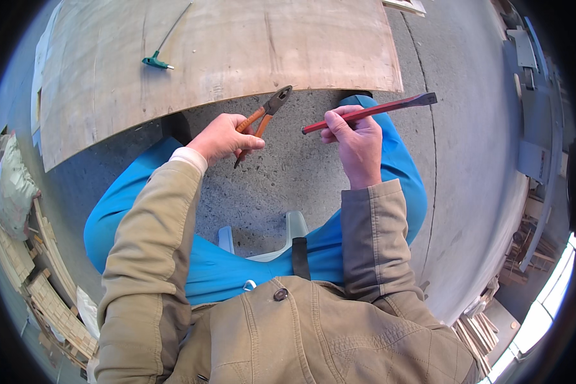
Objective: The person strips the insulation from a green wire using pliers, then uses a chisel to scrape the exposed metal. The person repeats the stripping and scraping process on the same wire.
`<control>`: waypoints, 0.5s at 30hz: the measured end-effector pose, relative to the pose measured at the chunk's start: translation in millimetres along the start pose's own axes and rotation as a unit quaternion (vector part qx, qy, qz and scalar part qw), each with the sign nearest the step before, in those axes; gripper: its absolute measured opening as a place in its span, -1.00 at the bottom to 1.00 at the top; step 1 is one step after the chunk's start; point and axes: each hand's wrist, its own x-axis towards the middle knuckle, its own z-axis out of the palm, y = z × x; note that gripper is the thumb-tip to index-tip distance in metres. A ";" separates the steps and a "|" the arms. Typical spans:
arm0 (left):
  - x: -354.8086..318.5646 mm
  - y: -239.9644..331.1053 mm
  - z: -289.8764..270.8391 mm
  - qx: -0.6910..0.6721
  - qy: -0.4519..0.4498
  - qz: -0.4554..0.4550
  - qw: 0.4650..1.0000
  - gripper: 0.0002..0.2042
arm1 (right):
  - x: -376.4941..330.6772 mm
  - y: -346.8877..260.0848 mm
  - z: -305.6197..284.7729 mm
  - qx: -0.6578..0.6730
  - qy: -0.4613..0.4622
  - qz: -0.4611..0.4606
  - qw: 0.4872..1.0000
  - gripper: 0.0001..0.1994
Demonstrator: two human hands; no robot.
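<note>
My left hand [227,139] is closed round the orange handles of a pair of pliers [270,110], whose dark jaws point up and to the right. In my right hand [357,139] lies a red cold chisel [390,107], held between thumb and fingers. Its flat grey blade end is toward the right, and its other end points left toward the pliers. The two tools are apart from each other. Both hands are above the concrete floor, just this side of the edge of a wooden board [224,48].
A hex key with a green T-shaped handle [155,61] lies on the board at the upper left. Beneath me is part of a pale plastic stool [293,224]. Stacked wood [51,307] and a whitish sack [14,185] stand at the far left, more wood strips [477,333] at the lower right.
</note>
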 end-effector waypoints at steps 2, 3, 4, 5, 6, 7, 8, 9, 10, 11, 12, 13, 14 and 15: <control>-0.8 -5.1 2.5 -0.047 -0.010 -0.002 0.999 -0.73 | 0.1 0.5 -1.1 0.001 0.002 0.004 1.000 -0.88; -0.8 -7.9 4.1 -0.067 -0.018 0.002 0.998 -0.74 | 0.3 0.7 -1.8 0.002 0.006 0.006 1.000 -0.88; -0.8 -10.9 5.8 -0.090 -0.027 0.007 0.996 -0.74 | 0.6 0.8 -2.6 -0.001 0.000 0.004 1.000 -0.88; -0.3 -13.7 7.8 -0.108 -0.028 0.003 0.994 -0.75 | 0.7 1.1 -3.3 -0.003 -0.004 0.002 1.000 -0.88; 0.2 -16.3 9.5 -0.116 -0.026 0.004 0.993 -0.76 | 1.0 1.2 -4.0 -0.006 -0.007 0.002 1.000 -0.88; 0.4 -18.9 11.3 -0.124 -0.023 0.004 0.992 -0.78 | 1.2 1.4 -4.8 -0.003 -0.008 0.001 1.000 -0.88; 0.7 -21.0 12.5 -0.132 -0.021 0.003 0.991 -0.79 | 1.3 1.5 -5.6 0.001 -0.009 0.001 1.000 -0.88; 0.9 -22.4 12.8 -0.139 -0.026 0.004 0.990 -0.81 | 1.5 1.6 -6.3 0.006 -0.010 0.000 1.000 -0.88; 1.0 -23.6 12.9 -0.146 -0.031 0.003 0.989 -0.82 | 1.6 1.8 -7.1 0.008 -0.009 0.001 1.000 -0.88; 1.4 -24.2 13.0 -0.150 -0.034 -0.002 0.988 -0.83 | 1.8 1.9 -7.8 0.010 -0.008 0.002 1.000 -0.88; 2.0 -24.4 13.0 -0.167 -0.042 -0.002 0.985 -0.83 | 2.0 2.3 -8.5 0.012 -0.004 0.003 1.000 -0.88; 2.4 -24.2 13.0 -0.182 -0.048 -0.007 0.982 -0.84 | 2.2 2.5 -8.9 0.017 -0.002 0.002 1.000 -0.88; 3.0 -23.9 13.3 -0.197 -0.053 -0.011 0.979 -0.84 | 2.3 2.9 -9.4 0.021 0.004 0.003 1.000 -0.88; 3.9 -23.2 14.4 -0.209 -0.059 -0.008 0.976 -0.85 | 2.5 3.2 -9.8 0.026 0.008 0.002 1.000 -0.88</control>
